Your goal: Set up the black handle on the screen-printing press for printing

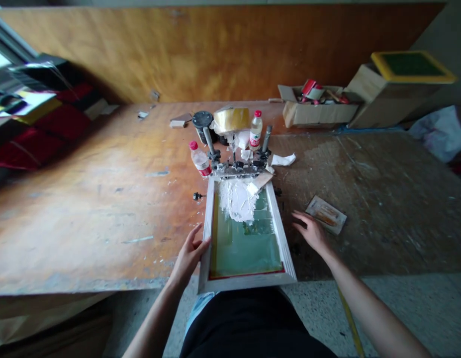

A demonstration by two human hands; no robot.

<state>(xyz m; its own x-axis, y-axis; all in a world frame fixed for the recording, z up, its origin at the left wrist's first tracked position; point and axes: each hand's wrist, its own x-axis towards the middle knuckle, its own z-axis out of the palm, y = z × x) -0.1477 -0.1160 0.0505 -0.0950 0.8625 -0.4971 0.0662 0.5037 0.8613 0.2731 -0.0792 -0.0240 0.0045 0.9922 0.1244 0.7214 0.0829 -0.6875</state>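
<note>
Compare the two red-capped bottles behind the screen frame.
The left bottle leans over beside the clamp; the right bottle stands upright farther back. The left bottle looks clear, while the right bottle's contents look yellowish. Both are small plastic bottles with red caps and red-banded labels.

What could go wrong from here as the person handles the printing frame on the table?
1. The heap of white paste lies loose on the printing frame; a tilt might make it slide or spill.
2. Only the left hand touches the frame; the right hand is off it, so it could twist.
3. The plastic bottle beside the clamp might get knocked over.
</note>
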